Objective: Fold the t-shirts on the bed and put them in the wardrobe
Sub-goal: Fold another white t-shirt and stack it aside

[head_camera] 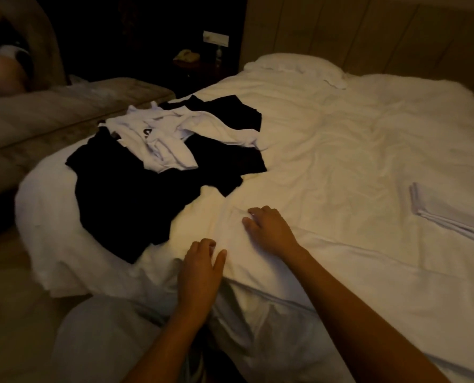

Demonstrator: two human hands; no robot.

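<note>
A white t-shirt (258, 261) lies spread on the bed's near edge, hard to tell apart from the white duvet. My left hand (200, 268) pinches a ridge of its cloth between thumb and fingers. My right hand (269, 229) rests on the shirt a little farther in, fingers bent, palm down. To the left lies a loose pile: black t-shirts (136, 194) underneath and a crumpled white t-shirt (164, 139) with a dark print on top. A folded white garment (451, 217) lies flat at the right side of the bed.
The bed (354, 139) has a rumpled white duvet and a pillow (294, 63) at the head. A beige sofa (50, 117) stands left of the bed, and a dark nightstand (197, 64) sits behind. My grey-trousered knee (100, 341) is at the bed's edge.
</note>
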